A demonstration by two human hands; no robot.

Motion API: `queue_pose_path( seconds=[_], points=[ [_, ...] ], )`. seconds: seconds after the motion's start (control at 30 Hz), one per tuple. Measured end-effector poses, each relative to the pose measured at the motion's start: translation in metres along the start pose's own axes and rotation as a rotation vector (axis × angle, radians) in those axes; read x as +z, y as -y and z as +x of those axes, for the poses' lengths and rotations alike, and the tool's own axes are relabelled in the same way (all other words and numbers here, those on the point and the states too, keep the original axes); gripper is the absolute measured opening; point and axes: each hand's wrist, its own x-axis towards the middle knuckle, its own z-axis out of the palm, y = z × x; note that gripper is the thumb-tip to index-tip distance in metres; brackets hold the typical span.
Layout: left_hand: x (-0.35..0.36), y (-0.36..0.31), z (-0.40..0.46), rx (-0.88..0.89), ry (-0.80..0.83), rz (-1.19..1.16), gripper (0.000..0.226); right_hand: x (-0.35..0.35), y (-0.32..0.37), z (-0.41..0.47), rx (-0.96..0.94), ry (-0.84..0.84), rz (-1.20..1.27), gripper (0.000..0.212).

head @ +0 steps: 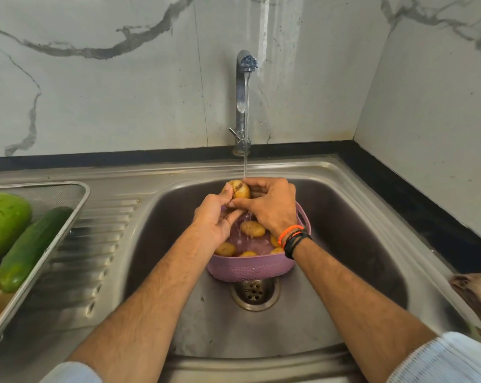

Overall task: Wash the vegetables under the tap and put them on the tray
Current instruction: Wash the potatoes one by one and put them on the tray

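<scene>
Gripping lumpy potato (240, 189), woven basket (250, 268)

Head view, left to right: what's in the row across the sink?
Tray holding the cucumber → ribbed drainboard → left hand → potato under the tap → right hand → sink's right rim.

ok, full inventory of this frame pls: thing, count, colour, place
held potato: 1, yellow-brown, under the stream, above the basket
basket: 1, purple, in the sink
basket potatoes: at least 5, yellow-brown, in the basket
tap: 1, chrome, behind the sink, running
sink: 1, steel, centre
tray: 1, steel mesh, on the drainboard, left
cucumber: 1, dark green, on the tray
pale green vegetable: 1, on the tray
left hand: grips the held potato
right hand: grips the held potato
</scene>
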Motion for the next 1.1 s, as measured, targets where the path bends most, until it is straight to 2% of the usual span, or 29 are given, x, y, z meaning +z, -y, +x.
queue_pose_path(
  seconds=[0.1, 0.2, 0.27, 0.5, 0.57, 0.73, 0.93, 1.1],
  points=[
    [0.001, -0.002, 0.0, 0.008, 0.004, 0.001, 0.029, 0.002, 0.002, 0.003, -0.011, 0.0, -0.016, 0.056],
    [0.002, -0.002, -0.002, -0.009, 0.027, 0.036, 0.032, -0.001, -0.001, 0.009, -0.001, 0.158, -0.086, 0.066],
    [0.003, -0.001, -0.004, -0.013, 0.03, 0.05, 0.032, -0.003, -0.004, 0.01, 0.003, 0.202, -0.087, 0.069],
    [0.003, -0.001, -0.004, 0.003, 0.005, 0.016, 0.024, -0.001, -0.001, 0.003, -0.011, 0.002, 0.005, 0.056],
    [0.003, -0.003, -0.005, 0.003, 0.012, 0.017, 0.023, 0.0, 0.0, 0.004, -0.027, 0.014, -0.017, 0.057],
    [0.006, -0.003, -0.008, -0.023, 0.054, 0.068, 0.02, -0.004, -0.005, 0.011, 0.01, 0.181, -0.034, 0.07],
    [0.003, -0.002, -0.005, -0.01, 0.008, 0.033, 0.031, -0.003, 0.0, 0.004, 0.019, 0.031, -0.012, 0.061],
    [0.001, -0.003, -0.007, -0.016, 0.027, 0.105, 0.034, -0.005, 0.001, 0.005, 0.028, -0.049, 0.019, 0.047]
  ],
)
